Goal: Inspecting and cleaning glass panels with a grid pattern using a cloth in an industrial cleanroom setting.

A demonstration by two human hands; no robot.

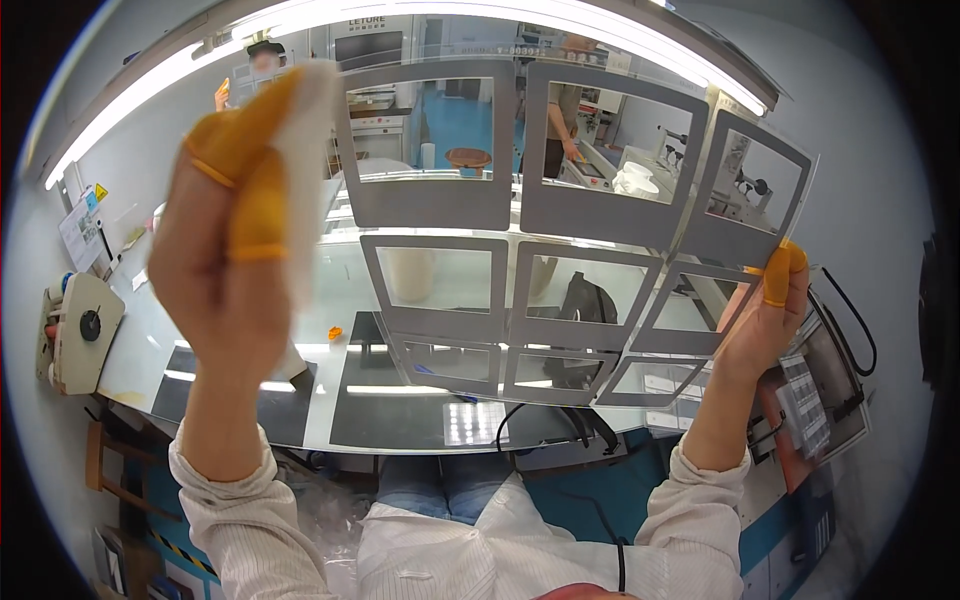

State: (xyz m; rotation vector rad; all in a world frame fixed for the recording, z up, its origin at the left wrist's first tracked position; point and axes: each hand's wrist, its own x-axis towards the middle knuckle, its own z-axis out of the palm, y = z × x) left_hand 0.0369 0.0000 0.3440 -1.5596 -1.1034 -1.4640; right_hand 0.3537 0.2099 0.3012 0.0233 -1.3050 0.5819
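A clear panel (430, 208) printed with several grey rectangular frames stands tilted up in front of me, over the table. My right hand (757, 325) grips its right edge, with orange finger cots on the fingertips. On the left, my left hand (222, 265) is raised beside the panel's left edge, its fingers closed on a white cloth (318, 190) and also capped in orange. Motion blurs the cloth, so I cannot tell whether it touches the panel. Part of the table shows through the clear windows.
Dark mats (350, 408) lie on the glossy table (135, 335), with a small orange finger cot (335, 333) behind them. A beige device with a black knob (90, 323) stands far left. A lamp (120, 112) arches overhead. Another person (565, 110) is visible through the panel.
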